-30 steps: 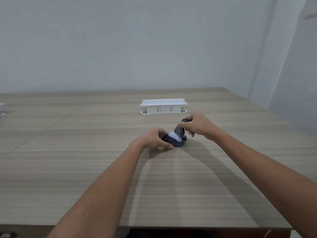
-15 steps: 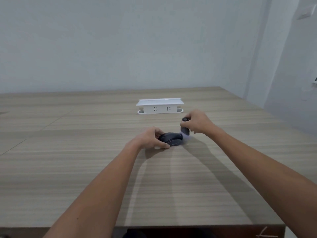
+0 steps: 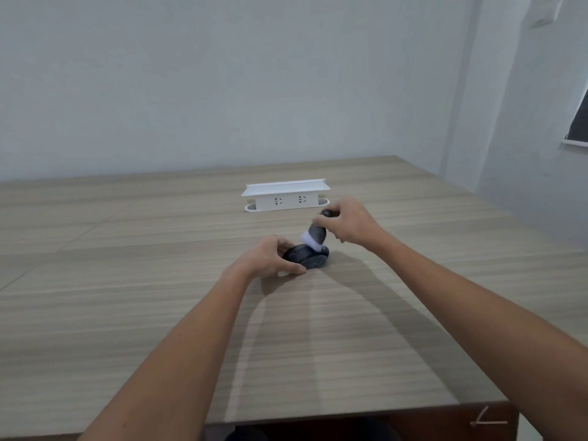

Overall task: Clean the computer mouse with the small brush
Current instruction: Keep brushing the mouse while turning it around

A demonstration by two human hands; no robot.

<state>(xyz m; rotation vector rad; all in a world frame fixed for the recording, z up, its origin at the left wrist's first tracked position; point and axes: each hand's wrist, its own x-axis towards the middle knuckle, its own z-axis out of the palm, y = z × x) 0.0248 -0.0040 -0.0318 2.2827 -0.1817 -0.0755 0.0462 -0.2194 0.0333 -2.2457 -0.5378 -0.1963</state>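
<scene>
Left hand (image 3: 270,257) hides mouse (image 3: 310,257) rear; right hand (image 3: 348,226) covers blurred brush (image 3: 315,237) handle.

The computer mouse (image 3: 308,256) at frame centre is dark grey, close to black, with a faint pale mark on its near side. The small brush (image 3: 315,236) just above it has a dark grey handle and a white bristle tuft. The table (image 3: 127,313) filling the lower frame is light greyish-brown with fine horizontal grain streaks. The socket box (image 3: 285,196) above centre is plain white with small dark slots. The wall (image 3: 222,74) across the top is pale bluish grey.
</scene>
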